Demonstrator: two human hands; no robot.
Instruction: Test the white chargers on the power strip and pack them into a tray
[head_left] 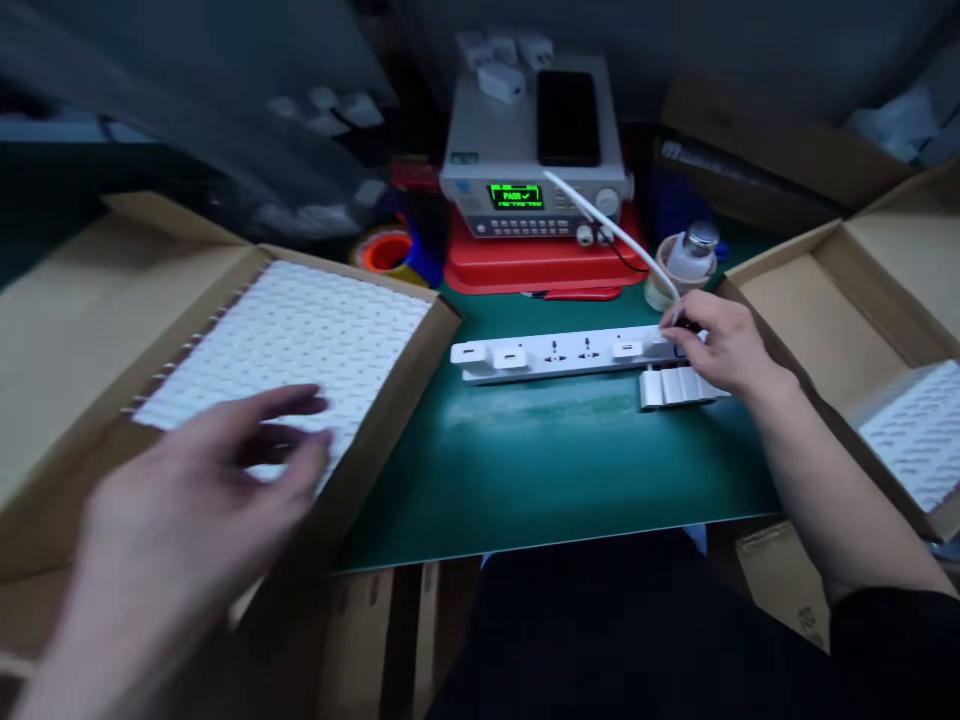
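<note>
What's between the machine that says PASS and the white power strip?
The head view shows a red stand under the machine, then a strip of green mat before the power strip.

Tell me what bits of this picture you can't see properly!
Head view:
The left hand is blurred, so its fingers are hard to make out.
That hand also hides part of the tray of white chargers.
The right hand covers one end of the power strip, so whatever it touches there is hidden.
The small lines under PASS on the tester's screen are too tiny to read.
</note>
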